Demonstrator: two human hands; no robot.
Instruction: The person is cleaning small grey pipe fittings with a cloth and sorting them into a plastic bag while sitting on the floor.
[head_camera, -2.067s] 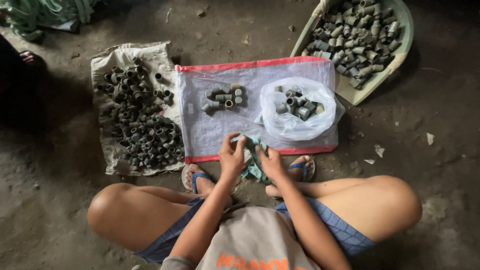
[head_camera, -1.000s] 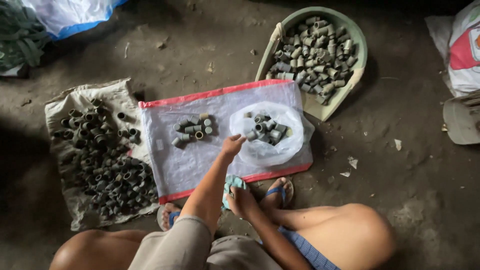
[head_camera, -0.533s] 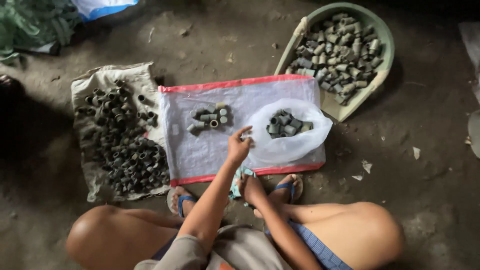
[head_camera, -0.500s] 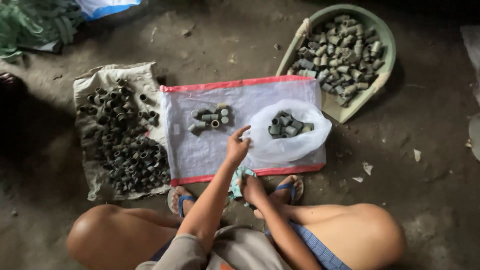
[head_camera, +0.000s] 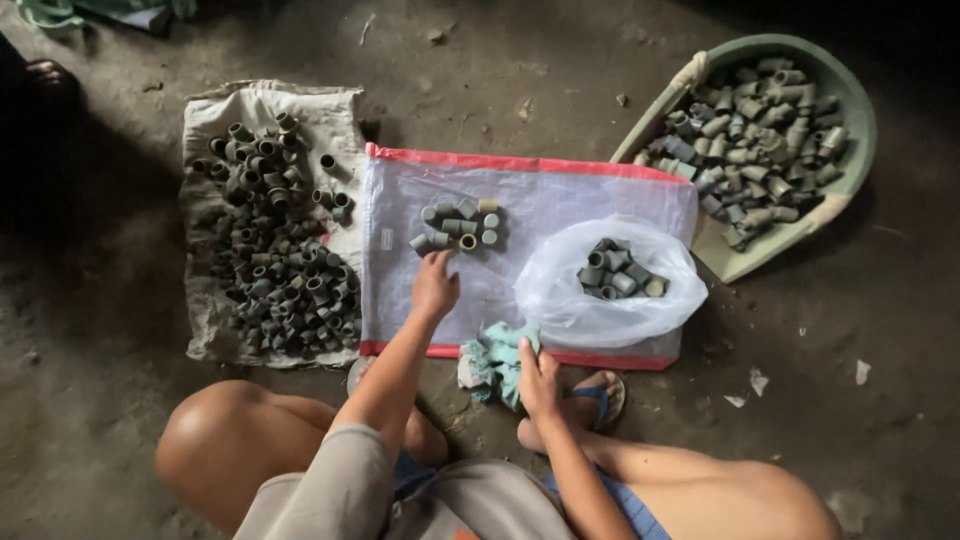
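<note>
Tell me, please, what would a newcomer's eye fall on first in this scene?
Probably the white woven sheet with red edges mid-floor, where the left hand reaches a small cluster of short pipe fittings. Beside it, a clear plastic bag holds more fittings, and the right hand rests on a teal rag.

The bare, dusty grey dirt floor carries everything. At nine o'clock lies a worn beige woven sack, at centre a white woven plastic sheet with red edges. At two o'clock sits a round pale green plastic basin. At six o'clock a crumpled teal cloth rag; small white paper scraps at four o'clock.
</note>
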